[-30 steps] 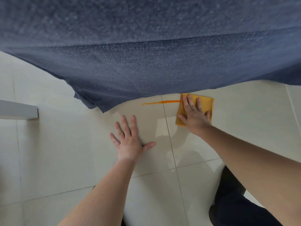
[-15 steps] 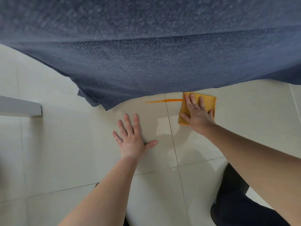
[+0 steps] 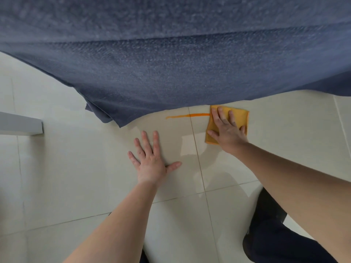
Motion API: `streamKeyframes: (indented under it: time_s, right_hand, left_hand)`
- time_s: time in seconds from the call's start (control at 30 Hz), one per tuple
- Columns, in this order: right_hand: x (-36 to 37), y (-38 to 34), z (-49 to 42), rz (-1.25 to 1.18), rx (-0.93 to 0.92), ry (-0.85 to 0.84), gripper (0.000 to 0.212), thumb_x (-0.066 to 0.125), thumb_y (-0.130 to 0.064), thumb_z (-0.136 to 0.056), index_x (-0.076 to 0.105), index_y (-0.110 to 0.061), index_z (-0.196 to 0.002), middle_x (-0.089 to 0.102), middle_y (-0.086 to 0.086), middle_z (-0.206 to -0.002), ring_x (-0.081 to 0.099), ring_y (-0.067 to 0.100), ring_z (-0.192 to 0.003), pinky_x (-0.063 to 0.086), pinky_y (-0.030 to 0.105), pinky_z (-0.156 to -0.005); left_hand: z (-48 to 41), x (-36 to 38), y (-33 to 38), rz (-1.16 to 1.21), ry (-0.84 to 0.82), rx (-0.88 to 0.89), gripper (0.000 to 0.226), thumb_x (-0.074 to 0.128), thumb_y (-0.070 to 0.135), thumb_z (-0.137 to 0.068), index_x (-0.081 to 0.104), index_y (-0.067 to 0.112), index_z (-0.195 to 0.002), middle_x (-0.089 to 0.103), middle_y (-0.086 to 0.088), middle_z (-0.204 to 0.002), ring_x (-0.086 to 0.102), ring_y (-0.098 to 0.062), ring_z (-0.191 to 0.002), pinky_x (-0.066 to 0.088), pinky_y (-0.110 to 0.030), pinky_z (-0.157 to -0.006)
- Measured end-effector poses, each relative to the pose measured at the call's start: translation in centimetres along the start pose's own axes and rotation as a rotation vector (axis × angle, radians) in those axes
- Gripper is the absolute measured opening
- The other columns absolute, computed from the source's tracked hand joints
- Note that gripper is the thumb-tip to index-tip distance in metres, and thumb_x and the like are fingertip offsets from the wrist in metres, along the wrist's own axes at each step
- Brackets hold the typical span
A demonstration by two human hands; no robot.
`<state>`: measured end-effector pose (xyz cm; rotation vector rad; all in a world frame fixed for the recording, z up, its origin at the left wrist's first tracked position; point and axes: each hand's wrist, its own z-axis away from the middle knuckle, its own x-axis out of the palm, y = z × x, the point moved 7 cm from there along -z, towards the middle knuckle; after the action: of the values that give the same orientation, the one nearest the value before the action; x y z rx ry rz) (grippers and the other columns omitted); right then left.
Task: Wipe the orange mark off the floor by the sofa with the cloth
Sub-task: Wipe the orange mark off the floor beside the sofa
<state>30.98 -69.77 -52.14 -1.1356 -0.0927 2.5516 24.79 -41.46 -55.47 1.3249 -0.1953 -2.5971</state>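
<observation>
An orange line, the mark [image 3: 188, 116], runs across pale floor tiles just in front of the dark blue sofa cover [image 3: 171, 73]. A folded yellow-orange cloth [image 3: 239, 115] lies flat on the floor at the mark's right end. My right hand [image 3: 226, 128] presses down on the cloth with fingers spread, its left edge touching the mark. My left hand [image 3: 152, 158] rests flat on the tile below the mark, fingers apart, holding nothing.
The sofa cover's hem hangs to the floor and fills the upper half of the view. A grey ledge [image 3: 20, 124] juts in at the left edge. My dark-clothed knee [image 3: 275, 240] rests at lower right. Tile joints cross the floor.
The view has shifted slightly. My right hand stays on the cloth at the mark's right end; the mark looks unchanged. My left hand has not moved on the floor.
</observation>
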Motion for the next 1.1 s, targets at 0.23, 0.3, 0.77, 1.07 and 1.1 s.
streamKeyframes:
  time_s: [0.23,0.3,0.77,1.07,1.1]
  right_hand:
    - [-0.3,3.3,0.2,0.055,0.009,-0.028,0.084,0.039,-0.063,-0.101,-0.019,-0.046,-0.159,-0.019,-0.022,-0.169,-0.013,0.022,-0.158,0.016,0.071,-0.119]
    - [-1.0,2.4,-1.0,0.012,0.062,-0.004,0.083,0.041,-0.06,-0.102,-0.017,-0.043,-0.16,-0.018,-0.019,-0.17,-0.013,0.024,-0.158,0.017,0.074,-0.117]
    - [-0.4,2.9,-0.2,0.073,-0.006,-0.003,0.084,0.038,-0.065,-0.1,-0.018,-0.046,-0.159,-0.019,-0.021,-0.169,-0.013,0.021,-0.158,0.016,0.071,-0.119]
    - [1.4,-0.7,0.7,0.095,-0.052,-0.003,0.082,0.035,-0.063,-0.102,-0.024,-0.046,-0.157,-0.022,-0.021,-0.168,-0.016,0.022,-0.158,0.013,0.071,-0.119]
    - [1.6,0.2,1.1,0.125,-0.068,-0.013,0.083,0.034,-0.065,-0.101,-0.025,-0.046,-0.156,-0.023,-0.022,-0.168,-0.016,0.021,-0.158,0.014,0.07,-0.12]
  left_hand:
    - [-0.1,0.0,0.0,-0.019,-0.003,-0.009,0.138,0.038,0.103,-0.069,-0.036,0.031,-0.16,-0.04,-0.009,-0.169,-0.027,-0.043,-0.159,-0.007,-0.073,-0.124]
    - [0.0,0.0,0.0,-0.028,0.0,-0.008,0.139,0.037,0.104,-0.068,-0.035,0.03,-0.161,-0.039,-0.01,-0.17,-0.026,-0.043,-0.159,-0.007,-0.073,-0.124]
    - [0.0,-0.2,0.1,-0.008,-0.025,-0.01,0.138,0.042,0.101,-0.072,-0.038,0.031,-0.159,-0.044,-0.008,-0.167,-0.032,-0.042,-0.157,-0.01,-0.072,-0.124]
    - [-0.1,-0.2,0.1,-0.013,-0.038,-0.018,0.138,0.042,0.101,-0.072,-0.039,0.031,-0.159,-0.044,-0.009,-0.167,-0.031,-0.042,-0.158,-0.009,-0.073,-0.124]
    - [-0.1,-0.2,0.1,-0.016,-0.039,-0.017,0.138,0.043,0.101,-0.072,-0.04,0.031,-0.158,-0.045,-0.009,-0.167,-0.032,-0.042,-0.157,-0.009,-0.073,-0.124]
